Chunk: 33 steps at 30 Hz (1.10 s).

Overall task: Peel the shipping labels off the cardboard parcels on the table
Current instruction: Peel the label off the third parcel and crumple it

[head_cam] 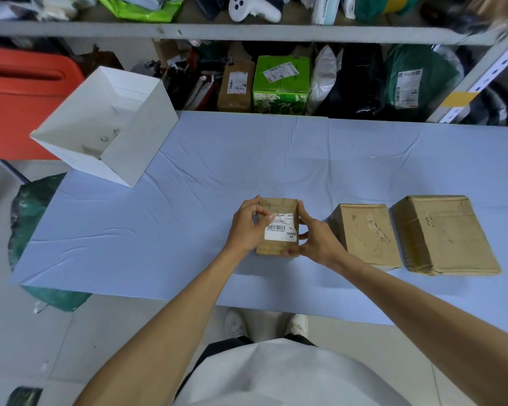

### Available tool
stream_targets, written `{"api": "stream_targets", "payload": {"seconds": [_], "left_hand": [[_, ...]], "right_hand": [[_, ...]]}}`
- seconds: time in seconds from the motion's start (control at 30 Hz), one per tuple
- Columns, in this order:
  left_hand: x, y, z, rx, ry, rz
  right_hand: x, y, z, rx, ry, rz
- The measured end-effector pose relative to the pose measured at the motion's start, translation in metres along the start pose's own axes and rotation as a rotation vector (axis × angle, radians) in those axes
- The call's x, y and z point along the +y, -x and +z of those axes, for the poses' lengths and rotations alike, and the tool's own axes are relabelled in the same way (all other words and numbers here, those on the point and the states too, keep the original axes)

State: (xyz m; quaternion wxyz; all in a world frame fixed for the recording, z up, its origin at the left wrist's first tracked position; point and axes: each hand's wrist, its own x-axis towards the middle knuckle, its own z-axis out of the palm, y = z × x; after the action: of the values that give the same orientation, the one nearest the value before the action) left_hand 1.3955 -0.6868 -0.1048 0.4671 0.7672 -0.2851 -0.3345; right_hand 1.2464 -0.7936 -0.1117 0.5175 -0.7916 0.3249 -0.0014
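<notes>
We were on what looked like the last of three parcels. The small parcel [272, 249] stood about midway along the surface [188, 200], nearer its front edge than its back, and we could not tell whether its base rested on the cloth or was lifted just off it. Our right grip [317, 241] was wrapped round the parcel's right side, steadying it. Our left grip [247, 227] was closed narrow, with thumb and forefinger pinching the upper left corner of the white shipping label [280, 231]. That corner was lifted and creased, but most of the label, barcode and all, lay flat on the cardboard, so we judged this peel barely begun. Toward the right end of the surface lay the middle parcel [365, 232] and the large parcel [446, 232], just beside each other. Both had bare tops showing only pale torn scuffs, which we took to mean their labels were already off. An open white box [147, 136] sat at the far left corner with a few small scraps [109, 136] inside, and we guessed it was for the waste. What was left was to pull this one label free.
</notes>
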Motion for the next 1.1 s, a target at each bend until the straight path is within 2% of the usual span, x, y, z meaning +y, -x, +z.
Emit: {"api": "stream_targets", "payload": {"seconds": [1.1], "left_hand": [[-0.0032, -0.0011, 0.0013, -0.012, -0.021, -0.008]], "right_hand": [[0.0074, 0.0027, 0.0012, 0.0, -0.066, 0.023]]}}
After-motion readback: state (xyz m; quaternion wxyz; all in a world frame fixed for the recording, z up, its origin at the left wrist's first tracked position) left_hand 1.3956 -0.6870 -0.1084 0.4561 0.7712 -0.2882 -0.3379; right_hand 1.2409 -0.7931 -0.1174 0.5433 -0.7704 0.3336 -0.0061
